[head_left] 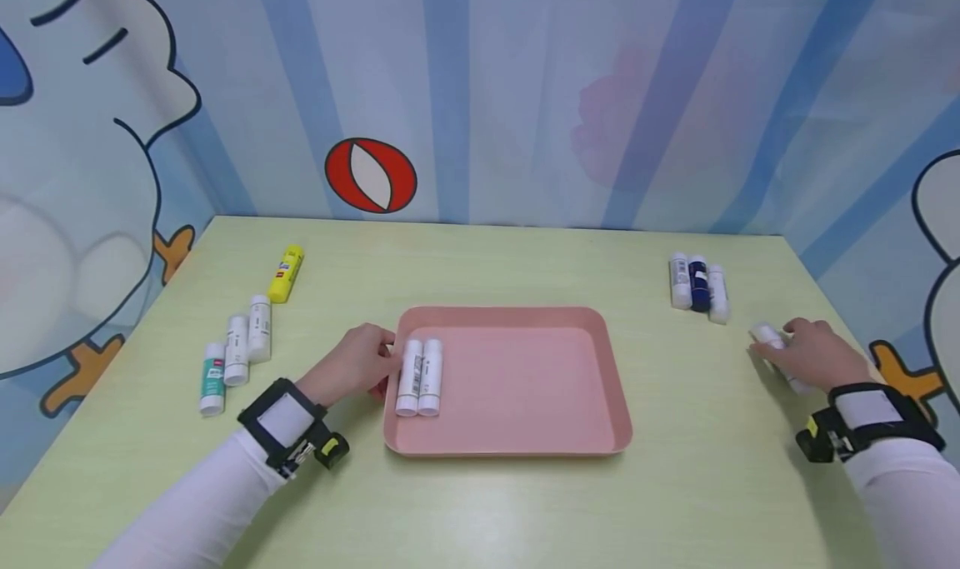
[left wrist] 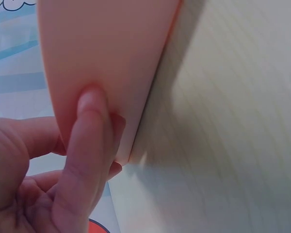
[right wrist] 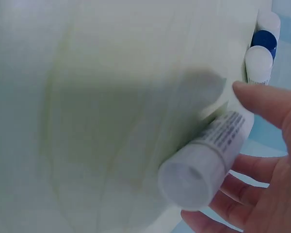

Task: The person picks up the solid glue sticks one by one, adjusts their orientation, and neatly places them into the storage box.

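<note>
A pink tray (head_left: 517, 444) lies on the table, holding two white glue sticks (head_left: 431, 377) side by side against its left end. My left hand (head_left: 358, 359) grips the tray's left wall, with fingers pressed on the outer side (left wrist: 106, 48) in the left wrist view. Far to the right, my right hand (head_left: 817, 354) has thumb and fingers around a white glue stick (head_left: 768, 336). In the right wrist view this glue stick (right wrist: 199, 170) slants, its round end toward the camera, the thumb near its far end and the other fingers along its side.
Behind the right hand stand three glue sticks in a row, a navy one (head_left: 698, 284) between two white ones. On the left lie a yellow glue stick (head_left: 286, 274), two white ones (head_left: 237, 348) and a teal-labelled one (head_left: 213, 377). A printed curtain (head_left: 510, 94) borders the table's back edge.
</note>
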The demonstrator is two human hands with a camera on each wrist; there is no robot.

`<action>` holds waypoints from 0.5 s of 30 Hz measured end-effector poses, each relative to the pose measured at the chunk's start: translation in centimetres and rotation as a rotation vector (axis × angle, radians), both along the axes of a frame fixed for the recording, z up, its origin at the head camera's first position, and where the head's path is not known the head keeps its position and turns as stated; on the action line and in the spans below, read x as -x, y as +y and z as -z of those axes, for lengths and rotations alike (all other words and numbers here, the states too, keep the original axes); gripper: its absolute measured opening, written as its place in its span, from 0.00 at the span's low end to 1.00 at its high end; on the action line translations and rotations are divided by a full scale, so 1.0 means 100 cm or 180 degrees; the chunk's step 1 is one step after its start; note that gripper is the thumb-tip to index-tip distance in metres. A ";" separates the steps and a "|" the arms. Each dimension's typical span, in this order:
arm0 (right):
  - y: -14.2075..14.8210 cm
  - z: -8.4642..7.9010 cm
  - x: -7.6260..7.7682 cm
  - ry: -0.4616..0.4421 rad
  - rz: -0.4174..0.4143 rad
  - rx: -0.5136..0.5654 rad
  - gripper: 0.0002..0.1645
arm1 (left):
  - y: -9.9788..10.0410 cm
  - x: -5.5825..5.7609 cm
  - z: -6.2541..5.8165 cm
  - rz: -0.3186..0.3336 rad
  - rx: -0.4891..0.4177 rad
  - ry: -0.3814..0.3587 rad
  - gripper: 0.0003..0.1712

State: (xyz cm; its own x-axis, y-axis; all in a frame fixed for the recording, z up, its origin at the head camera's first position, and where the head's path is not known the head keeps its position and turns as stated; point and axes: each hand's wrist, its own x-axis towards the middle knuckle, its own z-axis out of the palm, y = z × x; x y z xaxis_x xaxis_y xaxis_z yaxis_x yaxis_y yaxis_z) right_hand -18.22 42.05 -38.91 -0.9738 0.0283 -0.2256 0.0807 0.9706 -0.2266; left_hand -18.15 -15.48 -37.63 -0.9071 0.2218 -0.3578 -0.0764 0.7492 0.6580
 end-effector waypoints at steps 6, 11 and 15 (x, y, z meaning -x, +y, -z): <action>-0.005 0.000 -0.002 0.0177 0.0087 0.0063 0.30 | -0.001 0.000 0.001 0.0017 0.0018 -0.0011 0.10; -0.007 0.003 -0.003 0.0373 0.0139 -0.0015 0.24 | -0.001 0.001 0.000 0.0003 0.0010 -0.0051 0.10; -0.012 0.000 -0.005 0.0386 0.0207 -0.0040 0.23 | -0.002 0.000 0.001 0.0027 -0.0013 -0.0001 0.10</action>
State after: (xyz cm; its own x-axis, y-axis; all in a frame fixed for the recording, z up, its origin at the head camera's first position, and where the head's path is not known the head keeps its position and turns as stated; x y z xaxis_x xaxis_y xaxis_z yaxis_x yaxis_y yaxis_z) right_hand -17.70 40.86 -38.91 -0.9899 0.0942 -0.1055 0.1161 0.9671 -0.2263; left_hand -18.20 -15.67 -37.73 -0.9050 0.2310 -0.3572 -0.0702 0.7470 0.6611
